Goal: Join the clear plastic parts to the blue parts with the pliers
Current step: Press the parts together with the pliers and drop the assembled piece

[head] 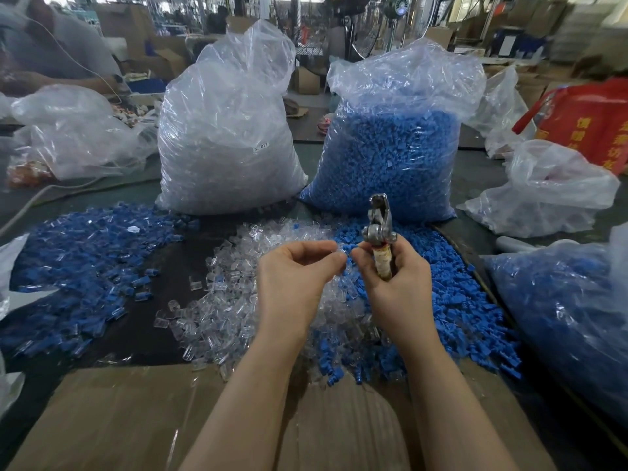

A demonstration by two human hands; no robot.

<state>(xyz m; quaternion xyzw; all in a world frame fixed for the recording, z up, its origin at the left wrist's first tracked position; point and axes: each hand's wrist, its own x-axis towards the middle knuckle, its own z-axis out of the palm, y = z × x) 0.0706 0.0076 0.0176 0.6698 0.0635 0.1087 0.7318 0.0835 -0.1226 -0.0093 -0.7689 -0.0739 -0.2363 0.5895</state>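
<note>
Blue parts [455, 300] and clear parts [221, 311] cover a dark desk [163, 287], beside silver pliers [380, 229], a brown carton [112, 419] and a red bag [588, 127].

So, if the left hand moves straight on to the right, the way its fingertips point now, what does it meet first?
Most likely the blue part pinched by the right hand, which also grips the pliers. The left hand, pinching a clear part, is already almost touching it; the exact depth is unclear.

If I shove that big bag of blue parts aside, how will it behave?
The bag of blue parts is packed full, so probably heavy; expect it to slide rather than tip. Its thin film looks floppy and its top gapes, so parts may spill.
</note>
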